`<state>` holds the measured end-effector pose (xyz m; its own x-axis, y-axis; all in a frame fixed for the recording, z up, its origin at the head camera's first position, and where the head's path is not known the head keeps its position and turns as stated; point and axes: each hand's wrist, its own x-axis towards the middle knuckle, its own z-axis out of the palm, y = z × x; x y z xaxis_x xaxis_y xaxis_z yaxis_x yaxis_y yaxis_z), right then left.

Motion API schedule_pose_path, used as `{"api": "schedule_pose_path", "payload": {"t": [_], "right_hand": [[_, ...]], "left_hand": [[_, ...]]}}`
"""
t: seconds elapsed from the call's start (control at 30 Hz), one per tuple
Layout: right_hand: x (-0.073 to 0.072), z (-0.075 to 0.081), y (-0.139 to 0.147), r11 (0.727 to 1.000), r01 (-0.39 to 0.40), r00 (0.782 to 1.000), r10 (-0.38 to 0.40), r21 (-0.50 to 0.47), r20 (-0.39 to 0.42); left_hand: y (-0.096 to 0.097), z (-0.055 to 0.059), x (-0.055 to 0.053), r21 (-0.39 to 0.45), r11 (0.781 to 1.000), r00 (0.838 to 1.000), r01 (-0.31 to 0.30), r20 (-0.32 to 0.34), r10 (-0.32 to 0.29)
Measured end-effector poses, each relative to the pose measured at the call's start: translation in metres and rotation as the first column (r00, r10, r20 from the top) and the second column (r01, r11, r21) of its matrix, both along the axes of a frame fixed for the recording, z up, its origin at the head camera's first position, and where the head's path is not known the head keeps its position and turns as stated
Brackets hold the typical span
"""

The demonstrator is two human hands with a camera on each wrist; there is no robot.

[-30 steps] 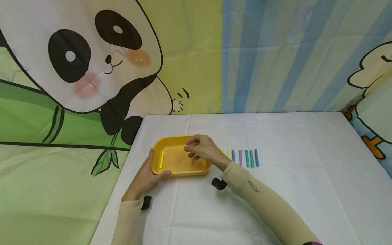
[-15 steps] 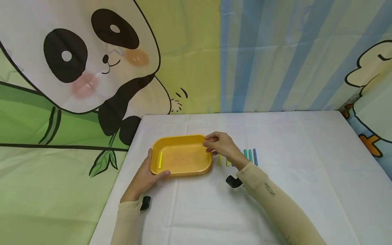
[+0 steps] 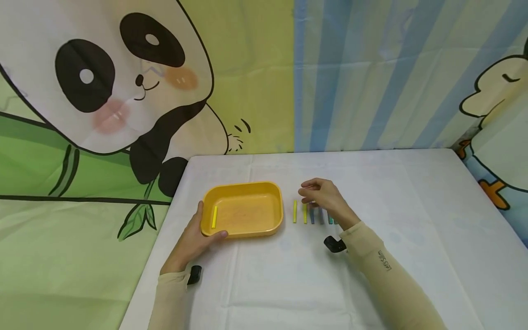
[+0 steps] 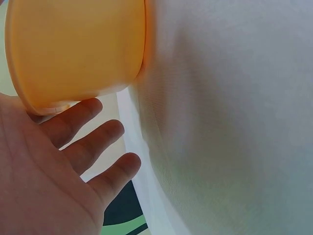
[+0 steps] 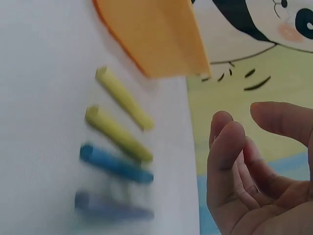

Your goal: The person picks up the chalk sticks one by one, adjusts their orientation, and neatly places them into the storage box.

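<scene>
A yellow plastic tray [image 3: 242, 211] sits on the table with one yellow chalk stick [image 3: 214, 217] lying at its left end. My left hand [image 3: 190, 243] rests against the tray's near left corner, thumb along the front rim and fingers up the left side; in the left wrist view those fingers are nearly straight and spread. Right of the tray lies a row of chalk sticks: two yellow, one of them this yellow chalk [image 5: 124, 100], then a blue chalk [image 5: 116, 164], a purple chalk [image 5: 112, 208] and green ones. Over the row hovers my right hand [image 3: 327, 197], thumb and fingertips apart, holding nothing.
A white cloth covers the table [image 3: 396, 201], whose far edge meets a printed curtain [image 3: 255, 78] with a panda and stripes. My right hand and forearm hide the right end of the chalk row in the head view.
My right hand has moved right, from above the tray to above the chalk row, bringing the two yellow sticks into view. My left hand stays at the tray; the head view has shifted slightly.
</scene>
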<state>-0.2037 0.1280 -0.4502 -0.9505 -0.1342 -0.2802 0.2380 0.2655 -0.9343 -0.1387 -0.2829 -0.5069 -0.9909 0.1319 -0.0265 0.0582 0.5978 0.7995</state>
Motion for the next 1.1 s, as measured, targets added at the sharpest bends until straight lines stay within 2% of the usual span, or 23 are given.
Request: {"api": "schedule_pose_path", "payload": {"t": [0.27,0.47,0.57,0.7,0.8,0.97,1.1], "right_hand": [[0.004,-0.012,0.043,0.997,0.059,0.998,-0.061,0.056,0.029],[0.011,-0.018,0.066,0.997,0.060,0.998,-0.061,0.056,0.030],[0.014,-0.019,0.073,0.996,0.063,0.998,-0.064,0.066,0.024],[0.017,-0.021,0.081,0.988,0.080,0.996,-0.083,0.130,0.023],[0.019,-0.024,0.086,0.978,0.092,0.994,-0.100,0.187,0.034],[0.020,-0.030,0.091,0.969,0.093,0.995,-0.100,0.228,0.022],[0.021,-0.035,0.096,0.960,0.099,0.995,-0.101,0.262,-0.006]], "left_hand": [[0.000,-0.002,-0.001,-0.001,1.000,1.000,0.001,0.002,-0.001],[0.000,-0.005,-0.001,0.017,1.000,1.000,0.005,0.008,-0.005],[0.000,-0.006,-0.001,0.019,1.000,1.000,0.006,0.005,-0.006],[0.001,-0.004,-0.001,0.010,1.000,1.000,0.006,0.000,-0.005],[0.003,0.002,0.001,0.014,1.000,1.000,-0.001,0.014,0.001],[0.007,0.012,0.004,0.045,0.999,0.999,0.000,0.035,-0.002],[0.005,0.007,0.003,0.035,0.999,0.999,0.000,0.036,-0.001]]}}
